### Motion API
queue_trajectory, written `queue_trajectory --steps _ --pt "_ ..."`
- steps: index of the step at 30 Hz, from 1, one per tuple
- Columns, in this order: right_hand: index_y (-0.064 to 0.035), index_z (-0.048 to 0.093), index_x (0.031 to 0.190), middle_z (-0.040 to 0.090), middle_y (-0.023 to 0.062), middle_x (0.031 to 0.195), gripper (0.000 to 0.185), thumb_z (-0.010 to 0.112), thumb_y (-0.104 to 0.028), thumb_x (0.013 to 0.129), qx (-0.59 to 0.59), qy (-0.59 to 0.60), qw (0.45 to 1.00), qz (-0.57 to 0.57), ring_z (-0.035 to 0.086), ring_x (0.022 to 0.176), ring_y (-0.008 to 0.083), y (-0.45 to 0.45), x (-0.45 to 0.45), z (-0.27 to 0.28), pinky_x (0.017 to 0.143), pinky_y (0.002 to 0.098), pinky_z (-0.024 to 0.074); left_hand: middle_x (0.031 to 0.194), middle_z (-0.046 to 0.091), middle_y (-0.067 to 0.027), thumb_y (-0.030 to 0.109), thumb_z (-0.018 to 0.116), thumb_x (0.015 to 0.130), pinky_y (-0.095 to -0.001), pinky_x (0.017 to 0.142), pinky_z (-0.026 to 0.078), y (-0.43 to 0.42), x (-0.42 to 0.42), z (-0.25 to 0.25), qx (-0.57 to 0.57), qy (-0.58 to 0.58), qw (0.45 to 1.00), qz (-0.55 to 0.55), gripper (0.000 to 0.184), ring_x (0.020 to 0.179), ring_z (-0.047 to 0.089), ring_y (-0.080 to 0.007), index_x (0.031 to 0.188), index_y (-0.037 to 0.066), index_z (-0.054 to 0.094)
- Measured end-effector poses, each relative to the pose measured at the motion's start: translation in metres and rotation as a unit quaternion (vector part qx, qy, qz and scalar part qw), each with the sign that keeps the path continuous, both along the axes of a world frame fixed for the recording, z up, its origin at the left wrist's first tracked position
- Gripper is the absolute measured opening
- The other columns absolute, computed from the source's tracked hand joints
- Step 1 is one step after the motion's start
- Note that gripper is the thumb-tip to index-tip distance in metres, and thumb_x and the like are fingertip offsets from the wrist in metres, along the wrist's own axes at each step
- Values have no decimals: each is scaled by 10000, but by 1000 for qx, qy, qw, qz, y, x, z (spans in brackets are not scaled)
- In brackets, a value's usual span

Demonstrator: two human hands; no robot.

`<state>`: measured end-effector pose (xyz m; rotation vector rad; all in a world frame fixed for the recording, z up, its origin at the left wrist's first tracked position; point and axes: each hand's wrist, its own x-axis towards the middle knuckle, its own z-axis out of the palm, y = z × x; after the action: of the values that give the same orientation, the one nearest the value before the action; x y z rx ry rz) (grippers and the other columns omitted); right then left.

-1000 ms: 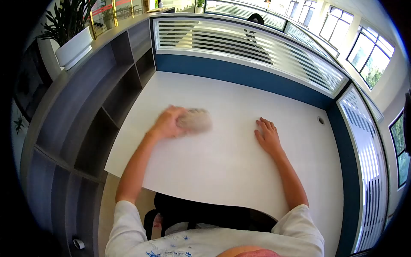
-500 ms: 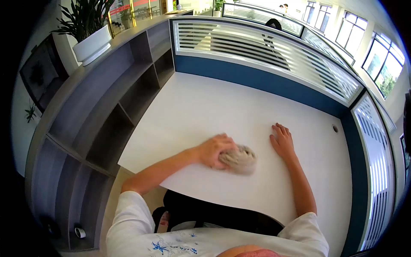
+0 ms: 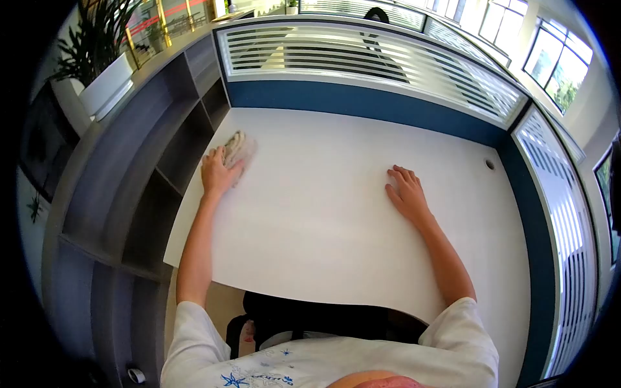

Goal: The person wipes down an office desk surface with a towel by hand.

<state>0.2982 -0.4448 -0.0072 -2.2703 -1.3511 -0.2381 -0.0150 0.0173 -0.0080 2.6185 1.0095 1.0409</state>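
Note:
A crumpled beige cloth lies on the white desk near its far left edge, slightly blurred. My left hand is closed on the cloth's near left side, the arm stretched forward along the desk's left side. On the right half of the desk, my right hand rests flat, fingers a little apart and nothing in them.
Grey shelves border the left side, with a white planter on top. A blue partition with striped glass runs along the back and right. A round cable hole is at the right.
My left hand swept with the cloth first toward the near middle of the desk, then away to the far left. My right hand stays at about the same place on the desk.

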Motion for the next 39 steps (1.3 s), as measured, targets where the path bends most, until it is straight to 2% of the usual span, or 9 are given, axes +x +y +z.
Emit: queue_trajectory --steps 7,11,15,20,23,25,32,38,39 --pt "-61 611 1470 542 158 1605 477 633 -299 1057 -21 10 999 -25 445 1520 353 2 3 -3 1257 503 363 1151 714 -142 403 979 733 -463 998 538 -163 44 25 -84 58 873 -477 601 1092 629 -360 1167 65 737" --pt "-68 608 1481 532 150 1618 483 627 -307 1061 -26 18 999 -26 438 1528 347 1 2 -2 1267 493 357 1149 717 -90 280 1001 731 -425 1022 537 -184 46 38 -171 76 806 -562 589 1122 622 -306 1220 74 746" --pt "-65 607 1480 532 162 1617 485 629 -308 1061 -9 11 1000 -14 440 1524 365 -1 1 -3 1267 498 355 1168 731 -131 243 1000 738 -435 1003 549 -112 35 19 -269 17 859 -435 588 1078 675 -311 1224 37 739" --pt "-70 621 1467 547 178 1600 479 644 -311 1054 -2 -4 1000 -18 465 1504 376 1 5 -11 1263 508 359 1170 714 -209 273 911 837 -479 985 524 2 0 6 -66 -60 994 -65 500 1112 673 -395 1201 -9 715" --pt "-60 633 1457 559 190 1586 488 641 -317 1042 -13 -23 999 -25 481 1484 382 3 12 -21 1252 518 368 1174 694 -218 243 899 847 -499 1020 490 27 -11 -5 -48 -48 991 -112 491 1123 643 -428 1191 -36 687" --pt "-31 638 1435 558 212 1574 499 625 -337 1042 -16 -13 999 -24 479 1477 396 2 7 -12 1254 519 366 1207 665 -172 121 924 801 -469 1037 516 -9 6 -4 -277 -67 931 -228 543 1189 644 -342 1258 -46 683" --pt "-38 597 1495 527 200 1619 528 614 -328 1053 -3 -3 1000 -7 445 1524 397 -2 9 -16 1275 521 342 1286 719 -98 79 1002 583 -412 1047 563 -190 48 41 -193 133 793 -562 616 1221 646 -296 1167 65 809" --pt "-16 703 1349 650 211 1489 436 668 -253 985 2 13 1000 -19 578 1398 392 7 19 -18 1201 507 433 1203 726 -136 225 937 844 -408 985 562 -69 35 22 -327 35 902 -280 518 1128 710 -297 1256 -5 725" --pt "-7 704 1326 656 216 1474 419 669 -229 973 18 -23 999 -13 594 1369 411 12 26 -35 1182 502 453 1231 727 -179 355 875 894 -452 999 553 -39 24 15 -164 40 969 -182 557 1163 700 -347 1279 -15 717"
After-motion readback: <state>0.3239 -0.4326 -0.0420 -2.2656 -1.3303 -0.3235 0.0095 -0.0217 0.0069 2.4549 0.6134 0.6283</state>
